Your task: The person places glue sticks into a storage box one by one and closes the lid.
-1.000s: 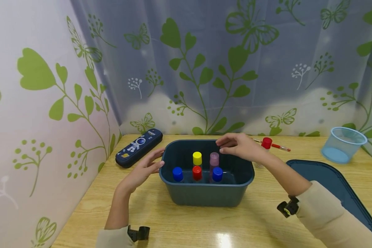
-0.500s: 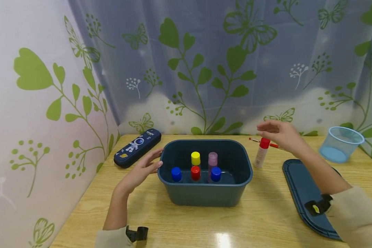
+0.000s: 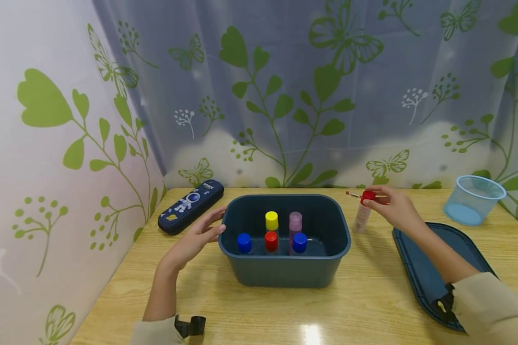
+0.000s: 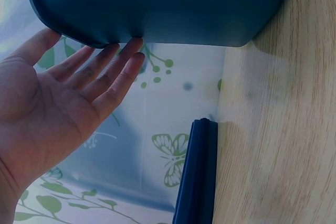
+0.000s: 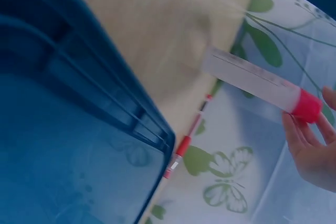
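A dark blue-green plastic bin (image 3: 285, 271) stands on the wooden table. Inside it are several upright bottles: a yellow-capped one (image 3: 271, 220), a pink-purple one (image 3: 295, 224), a red-capped one (image 3: 271, 241) and blue-capped ones (image 3: 244, 243). My left hand (image 3: 198, 238) rests its fingertips at the bin's left rim; in the left wrist view the fingers (image 4: 100, 72) are fairly straight against the wall. Right of the bin, a pale bottle with a red cap (image 3: 368, 196) stands slightly tilted. My right hand (image 3: 392, 208) pinches that cap between thumb and fingers.
A navy astronaut pencil case (image 3: 191, 207) lies left of the bin. Behind the pale bottle lies a red pen (image 5: 185, 144). The dark bin lid (image 3: 418, 268) lies flat under my right forearm, and a light blue basket (image 3: 474, 201) stands at the back right.
My right hand has moved right from over the bin to the red-capped bottle, come down on it and taken hold of its cap. My left hand stays at the bin's rim.
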`<action>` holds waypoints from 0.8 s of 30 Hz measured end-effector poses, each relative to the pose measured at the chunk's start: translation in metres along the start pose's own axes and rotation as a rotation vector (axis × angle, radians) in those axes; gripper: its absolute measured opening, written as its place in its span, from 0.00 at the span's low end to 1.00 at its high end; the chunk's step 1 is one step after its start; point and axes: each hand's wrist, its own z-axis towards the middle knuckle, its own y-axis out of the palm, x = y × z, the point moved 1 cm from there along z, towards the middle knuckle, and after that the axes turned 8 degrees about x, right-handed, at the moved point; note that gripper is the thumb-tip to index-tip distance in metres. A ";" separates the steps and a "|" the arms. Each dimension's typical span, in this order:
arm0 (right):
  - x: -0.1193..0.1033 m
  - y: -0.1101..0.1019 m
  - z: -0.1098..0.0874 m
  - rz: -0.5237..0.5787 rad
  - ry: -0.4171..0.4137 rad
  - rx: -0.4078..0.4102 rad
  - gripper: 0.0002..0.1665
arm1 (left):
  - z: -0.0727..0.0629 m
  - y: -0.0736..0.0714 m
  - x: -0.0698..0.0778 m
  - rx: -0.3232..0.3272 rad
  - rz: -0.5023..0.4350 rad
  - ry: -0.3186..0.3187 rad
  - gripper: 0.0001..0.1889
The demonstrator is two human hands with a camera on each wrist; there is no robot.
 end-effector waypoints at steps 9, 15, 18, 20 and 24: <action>0.005 0.014 -0.003 0.038 0.002 0.132 0.27 | 0.000 0.000 0.000 -0.001 -0.005 -0.005 0.28; 0.002 0.013 -0.003 0.027 0.016 0.145 0.26 | 0.000 0.000 0.000 0.000 -0.008 0.001 0.28; -0.001 0.010 -0.003 0.017 0.023 0.140 0.27 | 0.000 0.000 0.000 -0.001 -0.010 0.003 0.28; -0.004 0.006 -0.003 0.020 0.031 0.134 0.29 | 0.000 0.000 0.000 -0.001 -0.009 0.006 0.28; -0.014 -0.003 -0.001 0.049 0.036 0.131 0.31 | 0.000 0.000 0.000 -0.001 -0.008 0.010 0.28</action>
